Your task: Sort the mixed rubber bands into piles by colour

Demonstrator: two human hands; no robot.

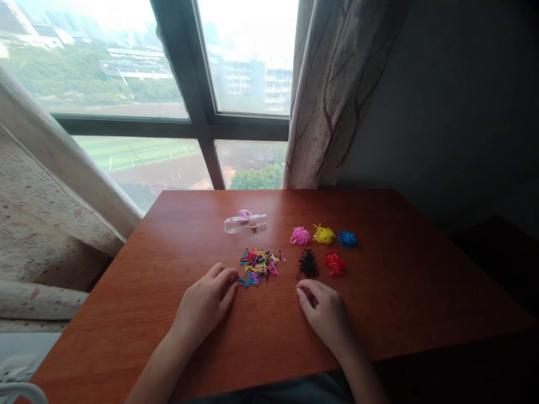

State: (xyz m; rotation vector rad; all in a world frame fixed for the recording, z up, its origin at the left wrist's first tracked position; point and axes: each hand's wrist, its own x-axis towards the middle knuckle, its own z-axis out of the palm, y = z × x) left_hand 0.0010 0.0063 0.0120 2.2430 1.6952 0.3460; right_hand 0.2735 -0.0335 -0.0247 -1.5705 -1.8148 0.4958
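Observation:
A mixed pile of small colourful rubber bands (pixel 261 262) lies on the wooden table, with blue, red, yellow, black and pink ones tangled together. My left hand (pixel 210 294) rests at its left edge, fingers curled and fingertips against the blue bands there; whether one is pinched is hidden. My right hand (pixel 323 308) sits just below a heap of black rubber bands (pixel 309 264), thumb and fingers closed together. Anything inside its fingers is too small to make out. Beside the black heap lies a red heap (pixel 335 264). Behind them are pink (pixel 300 235), yellow (pixel 324 234) and blue (pixel 347 239) heaps.
Behind the mixed pile, a clear plastic bottle (pixel 238 225) lies on its side with a pink piece (pixel 244 213) by it. The brown table (pixel 202 359) ends at a window with curtains (pixel 320 112). A white curved object (pixel 23 391) is at lower left.

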